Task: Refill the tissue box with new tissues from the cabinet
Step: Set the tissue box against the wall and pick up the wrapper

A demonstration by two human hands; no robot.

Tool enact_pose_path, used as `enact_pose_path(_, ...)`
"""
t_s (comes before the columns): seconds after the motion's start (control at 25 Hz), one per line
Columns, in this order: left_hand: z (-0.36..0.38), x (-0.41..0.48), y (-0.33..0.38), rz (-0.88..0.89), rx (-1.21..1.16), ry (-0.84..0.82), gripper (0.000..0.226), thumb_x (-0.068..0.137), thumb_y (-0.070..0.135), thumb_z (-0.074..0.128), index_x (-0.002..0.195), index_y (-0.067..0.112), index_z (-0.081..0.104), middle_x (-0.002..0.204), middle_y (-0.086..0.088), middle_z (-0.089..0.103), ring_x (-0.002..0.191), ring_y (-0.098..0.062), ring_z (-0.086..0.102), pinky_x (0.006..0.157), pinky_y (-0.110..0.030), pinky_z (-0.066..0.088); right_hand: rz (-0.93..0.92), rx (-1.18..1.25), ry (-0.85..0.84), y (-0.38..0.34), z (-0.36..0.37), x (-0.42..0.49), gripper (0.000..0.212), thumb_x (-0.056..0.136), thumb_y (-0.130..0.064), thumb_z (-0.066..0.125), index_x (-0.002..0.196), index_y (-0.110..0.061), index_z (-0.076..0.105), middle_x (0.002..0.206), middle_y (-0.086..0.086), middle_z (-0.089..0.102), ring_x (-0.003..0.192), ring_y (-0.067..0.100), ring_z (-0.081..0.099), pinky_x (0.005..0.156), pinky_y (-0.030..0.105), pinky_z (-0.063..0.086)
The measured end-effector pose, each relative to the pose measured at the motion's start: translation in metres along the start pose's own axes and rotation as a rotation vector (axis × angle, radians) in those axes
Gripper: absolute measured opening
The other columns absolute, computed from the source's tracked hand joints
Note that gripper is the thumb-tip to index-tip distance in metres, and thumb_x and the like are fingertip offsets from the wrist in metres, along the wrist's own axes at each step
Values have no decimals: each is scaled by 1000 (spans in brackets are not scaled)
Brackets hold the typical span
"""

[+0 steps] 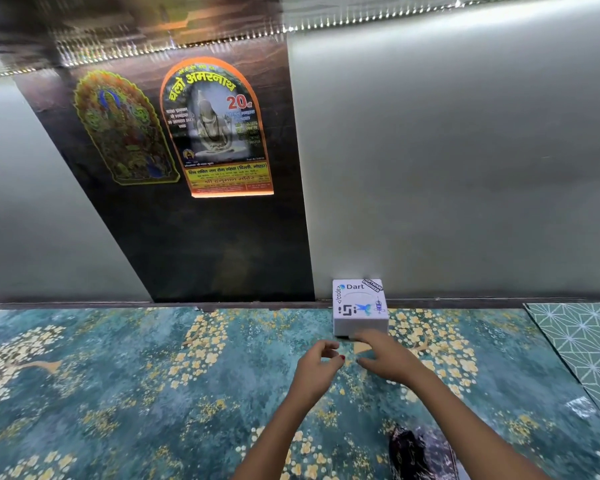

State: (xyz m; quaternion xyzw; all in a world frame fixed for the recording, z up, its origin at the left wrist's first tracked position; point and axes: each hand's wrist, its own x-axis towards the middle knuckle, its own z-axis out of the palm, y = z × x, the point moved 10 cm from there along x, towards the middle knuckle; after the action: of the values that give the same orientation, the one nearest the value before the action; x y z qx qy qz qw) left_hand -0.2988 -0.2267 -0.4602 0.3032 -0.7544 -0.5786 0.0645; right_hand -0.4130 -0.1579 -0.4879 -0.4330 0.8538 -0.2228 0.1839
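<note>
A small white tissue box (359, 308) with stickers on its lid stands against the grey cabinet front at the back of the patterned surface. My right hand (383, 360) reaches toward the box's near bottom edge, its fingertips touching or almost touching it, fingers spread. To its left my left hand (317, 363) hovers just short of the box with fingers loosely curled and nothing in them. No loose tissues are visible.
The teal floral surface (136, 375) stretches left and toward me. A dark wooden panel (194, 220) with two religious posters rises behind, flanked by glossy grey cabinet doors (465, 168). A green geometric mat (582, 344) lies at right. A dark object (416, 452) sits near my right forearm.
</note>
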Motion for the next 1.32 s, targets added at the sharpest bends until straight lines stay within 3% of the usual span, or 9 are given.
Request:
enact_pose_path(0.2, 59, -51, -39, -83, -15, -155, 33, 83, 15, 59, 111, 28, 47, 99, 2, 52, 68, -12, 51, 57, -17, 39, 458, -112, -10, 78, 24, -145, 113, 49, -71, 68, 136, -48, 0, 148, -16, -8, 142, 37, -7, 110, 65, 10)
enact_pose_path(0.32, 94, -83, -48, 50, 222, -222, 64, 76, 22, 63, 132, 34, 36, 130, -4, 44, 118, -26, 48, 91, -29, 45, 447, -158, -126, 99, 70, -209, 119, 47, -84, 51, 136, -41, -16, 148, 0, -27, 142, 28, -12, 112, 64, 10)
enact_pose_path(0.4, 116, -104, -44, 250, 527, -297, 78, 71, 33, 63, 132, 52, 19, 149, 1, 27, 141, -22, 14, 116, -46, 14, 340, -26, 53, 91, 62, -232, 91, 66, -66, 59, 135, -45, 3, 155, -1, 0, 143, 18, 11, 113, 51, 19)
enact_pose_path(0.48, 133, -123, -48, 377, 724, -371, 85, 71, 41, 64, 119, 66, -1, 154, 5, 16, 140, -15, -6, 115, -50, -5, 370, 143, 278, 88, 38, -251, 68, 73, -34, 69, 128, -47, 31, 143, 2, 45, 128, 18, 45, 96, 30, 41)
enact_pose_path(0.6, 138, -144, -45, 392, 641, -330, 84, 70, 43, 68, 133, 56, 13, 142, 15, 35, 137, -8, 21, 116, -35, 17, 462, 630, 490, 85, 29, -260, 38, 73, 8, 64, 102, -16, 63, 104, 10, 69, 89, 13, 69, 60, 5, 47)
enact_pose_path(0.68, 122, -153, -31, 352, 303, -188, 55, 73, 26, 67, 116, 52, 45, 105, 37, 57, 103, 11, 52, 92, -15, 42, 414, 935, 419, 60, 34, -251, 34, 74, 21, 52, 90, -7, 61, 82, 10, 71, 59, 3, 67, 49, 9, 50)
enact_pose_path(0.92, 104, -208, -28, 40, -375, -76, 16, 61, 9, 51, 65, 16, 64, 33, 6, 50, 32, -3, 41, 38, -16, 35, 169, 1072, 651, -8, 27, -291, 30, 73, -33, 53, 103, -33, 55, 114, -9, 58, 99, -4, 56, 83, 10, 44)
enact_pose_path(1.16, 167, -313, -42, -77, -457, -656, 18, 50, 24, 72, 66, 17, 70, 56, 7, 67, 54, -5, 62, 54, -19, 49, 121, 989, 905, -36, 4, -408, 32, 75, -14, 45, 80, -41, 63, 77, -25, 67, 70, -5, 60, 64, 8, 46)
enact_pose_path(1.32, 165, -358, -70, -5, -461, -458, 18, 68, 26, 73, 78, 12, 70, 69, 3, 74, 67, -7, 65, 62, -18, 51, 214, 1127, 891, -50, 47, -460, 20, 84, -7, 52, 87, -25, 60, 77, -20, 69, 73, -7, 60, 64, 2, 44)
